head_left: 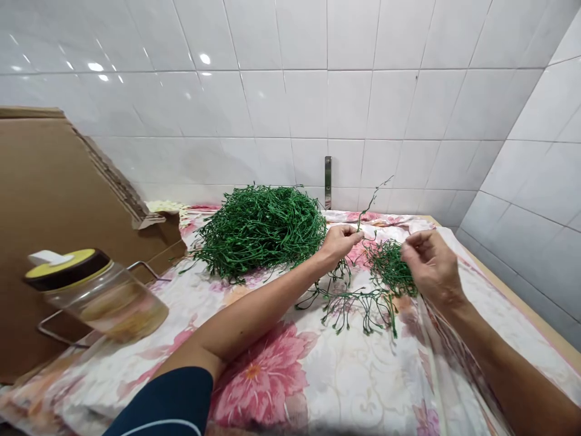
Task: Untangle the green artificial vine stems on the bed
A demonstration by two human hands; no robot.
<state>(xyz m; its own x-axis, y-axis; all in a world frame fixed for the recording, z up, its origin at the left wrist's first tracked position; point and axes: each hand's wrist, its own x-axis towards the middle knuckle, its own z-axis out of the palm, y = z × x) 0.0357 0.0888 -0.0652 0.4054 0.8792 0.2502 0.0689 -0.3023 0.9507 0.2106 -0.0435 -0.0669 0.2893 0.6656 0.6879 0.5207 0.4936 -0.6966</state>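
- Pinching thin green plastic-looking sprig (pixel 373 203) upright between left hand (pixel 338 245) fingertips, right of centre; probably to clear tangle.
- Curling right hand (pixel 433 266) fingers narrowly by small wiry green clump (pixel 390 266), mid-right; cannot tell if gripping anything.
- Note big bushy green heap (pixel 267 230), centre, likely there for easy reach.
- Note pink-flowered white cloth (pixel 272 375) underneath, perhaps protecting surface.

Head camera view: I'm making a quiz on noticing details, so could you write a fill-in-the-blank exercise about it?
A thin green stem sticks up from the fingers of the ____ hand.
The smaller green heap lies to the ____ of the larger heap.
Apart from its white spout, the jar lid is dark brown and ____.
The cloth is printed with large pink ____.

Missing words: left; right; yellow; flowers.
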